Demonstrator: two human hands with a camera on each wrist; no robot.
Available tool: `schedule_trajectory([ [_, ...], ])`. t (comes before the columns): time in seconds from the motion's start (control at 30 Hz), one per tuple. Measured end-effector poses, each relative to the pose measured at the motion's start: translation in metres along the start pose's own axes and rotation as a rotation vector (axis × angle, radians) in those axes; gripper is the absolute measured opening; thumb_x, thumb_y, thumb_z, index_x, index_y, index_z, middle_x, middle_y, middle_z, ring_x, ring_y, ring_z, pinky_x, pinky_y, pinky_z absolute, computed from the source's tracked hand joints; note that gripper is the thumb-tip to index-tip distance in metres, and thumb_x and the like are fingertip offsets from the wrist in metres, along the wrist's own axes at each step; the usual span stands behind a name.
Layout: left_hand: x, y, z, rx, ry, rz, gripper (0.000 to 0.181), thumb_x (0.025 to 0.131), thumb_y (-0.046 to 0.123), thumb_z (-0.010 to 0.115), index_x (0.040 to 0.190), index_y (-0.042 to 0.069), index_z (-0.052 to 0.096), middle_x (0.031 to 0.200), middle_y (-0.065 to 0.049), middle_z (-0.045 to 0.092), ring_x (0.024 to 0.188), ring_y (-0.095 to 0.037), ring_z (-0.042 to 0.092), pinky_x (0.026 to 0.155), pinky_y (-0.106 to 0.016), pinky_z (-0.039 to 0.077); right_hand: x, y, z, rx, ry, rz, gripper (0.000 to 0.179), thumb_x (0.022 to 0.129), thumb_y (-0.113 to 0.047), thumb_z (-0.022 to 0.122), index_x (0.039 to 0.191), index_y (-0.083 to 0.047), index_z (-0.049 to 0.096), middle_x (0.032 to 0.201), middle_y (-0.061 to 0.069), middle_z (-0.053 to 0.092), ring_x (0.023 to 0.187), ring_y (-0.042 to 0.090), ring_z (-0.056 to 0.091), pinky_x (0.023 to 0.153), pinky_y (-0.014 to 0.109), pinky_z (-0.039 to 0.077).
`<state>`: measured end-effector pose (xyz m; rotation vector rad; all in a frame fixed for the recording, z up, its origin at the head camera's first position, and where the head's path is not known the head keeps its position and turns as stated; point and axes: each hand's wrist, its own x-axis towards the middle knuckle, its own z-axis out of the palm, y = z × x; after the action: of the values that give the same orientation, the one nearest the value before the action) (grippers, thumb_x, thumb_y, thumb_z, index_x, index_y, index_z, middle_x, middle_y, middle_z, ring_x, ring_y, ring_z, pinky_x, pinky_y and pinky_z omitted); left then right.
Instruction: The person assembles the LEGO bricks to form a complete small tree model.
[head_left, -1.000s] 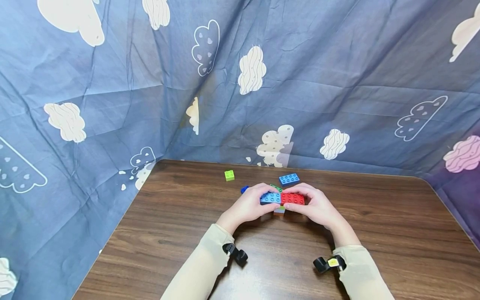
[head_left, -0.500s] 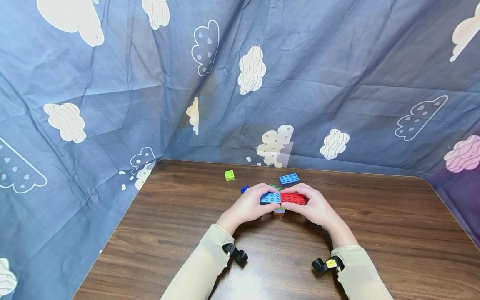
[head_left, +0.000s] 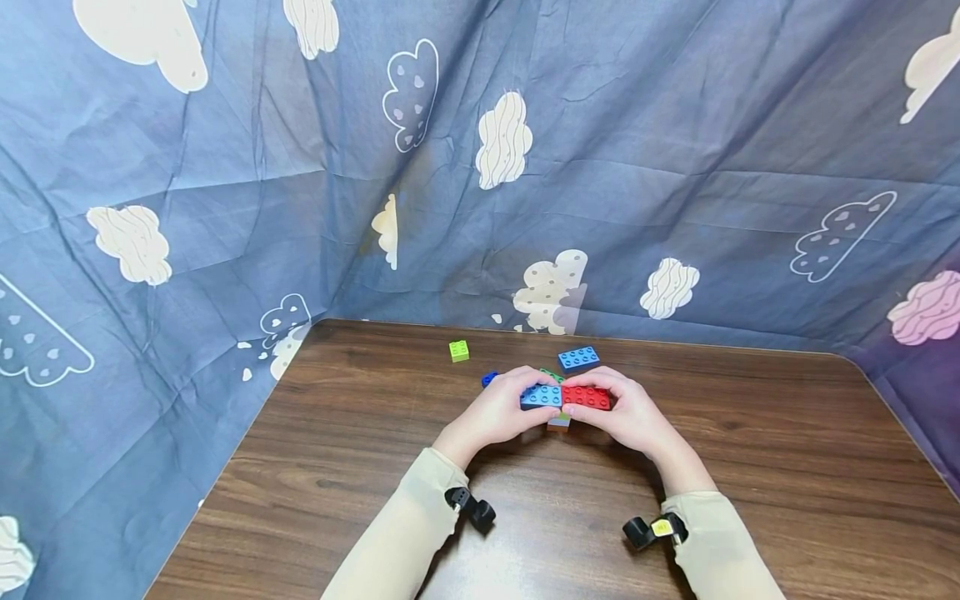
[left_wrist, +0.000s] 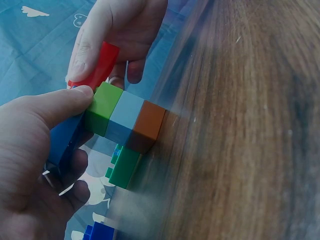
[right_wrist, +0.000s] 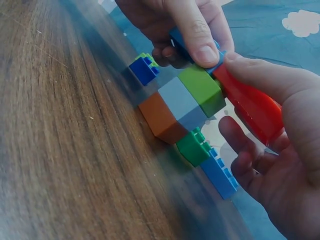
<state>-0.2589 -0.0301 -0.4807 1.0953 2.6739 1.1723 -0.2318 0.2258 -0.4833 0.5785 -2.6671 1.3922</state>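
A small tower of toy building bricks stands on the table: an orange-brown brick (left_wrist: 149, 127) at the bottom, a pale blue brick (left_wrist: 125, 117) above it, then a lime green brick (left_wrist: 103, 107). Across its top lie a blue brick (head_left: 542, 396) and a red brick (head_left: 587, 397), end to end. My left hand (head_left: 495, 410) grips the blue one between thumb and fingers. On the other side, my right hand (head_left: 636, 417) pinches the red one. Both thumbs sit near the joint between the two bricks. My fingers hide part of each brick's sides.
Behind the tower lie a green brick (right_wrist: 194, 148) and a second blue brick (head_left: 578, 358). A dark blue brick (right_wrist: 144, 71) and a small lime brick (head_left: 459, 351) are to the left. A cloud-patterned cloth (head_left: 450, 208) hangs behind the wooden table (head_left: 300, 500).
My right wrist and thumb have shifted slightly to the left since the oldest frame. The left hand and the bricks look the same.
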Motion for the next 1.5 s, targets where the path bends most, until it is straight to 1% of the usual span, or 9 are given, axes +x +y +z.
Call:
schedule_trajectory([
  [0.33,0.0002,0.0005,-0.0001,-0.003,0.007,0.001,0.038,0.103,0.035,0.08,0.135,0.017,0.072,0.133,0.001,0.07,0.12,-0.014,0.065,0.103,-0.029,0.052,-0.0003,0.0002,0.0012,0.0,-0.002,0.009,0.037,0.094,-0.029,0.09,0.128,-0.023,0.08,0.126,0.002,0.073,0.108,0.024,0.063,0.083,0.033,0.055],
  [0.7,-0.0006,0.0008,0.0008,0.001,0.004,-0.006,0.037,0.103,0.037,0.079,0.134,0.018,0.072,0.132,0.002,0.07,0.119,-0.013,0.065,0.102,-0.03,0.052,-0.0024,0.0019,0.0019,0.037,-0.013,0.014,0.036,0.095,-0.026,0.089,0.129,-0.019,0.079,0.125,0.005,0.074,0.105,0.025,0.064,0.081,0.031,0.055],
  [1.0,-0.001,0.0007,0.0004,0.011,0.004,-0.016,0.039,0.103,0.04,0.078,0.135,0.019,0.072,0.132,0.003,0.07,0.119,-0.012,0.065,0.103,-0.029,0.052,-0.0026,0.0028,0.0029,0.008,-0.003,0.033,0.037,0.094,-0.028,0.09,0.128,-0.02,0.08,0.122,0.003,0.075,0.102,0.023,0.063,0.08,0.031,0.055],
  [1.17,-0.0005,0.0009,0.001,-0.002,0.006,-0.016,0.039,0.103,0.037,0.079,0.136,0.018,0.072,0.134,0.002,0.07,0.12,-0.013,0.065,0.104,-0.029,0.052,-0.0038,0.0021,0.0031,0.0,0.006,0.034,0.037,0.093,-0.028,0.09,0.128,-0.02,0.08,0.122,0.004,0.074,0.104,0.024,0.063,0.081,0.031,0.055],
  [1.37,-0.0005,-0.0019,0.0025,0.0,0.01,-0.012,0.038,0.103,0.038,0.079,0.135,0.019,0.072,0.133,0.002,0.07,0.12,-0.012,0.065,0.104,-0.029,0.052,-0.0049,-0.0019,0.0021,0.01,0.009,0.036,0.037,0.093,-0.029,0.091,0.128,-0.02,0.08,0.122,0.004,0.073,0.105,0.025,0.062,0.081,0.032,0.054],
  [1.5,0.0002,-0.0034,0.0026,-0.004,0.009,-0.014,0.039,0.102,0.039,0.08,0.134,0.018,0.072,0.133,0.002,0.071,0.119,-0.012,0.065,0.103,-0.029,0.052,-0.0051,0.0016,0.0027,0.033,-0.002,0.035,0.038,0.093,-0.028,0.09,0.129,-0.02,0.079,0.122,0.004,0.073,0.104,0.025,0.063,0.081,0.032,0.054],
])
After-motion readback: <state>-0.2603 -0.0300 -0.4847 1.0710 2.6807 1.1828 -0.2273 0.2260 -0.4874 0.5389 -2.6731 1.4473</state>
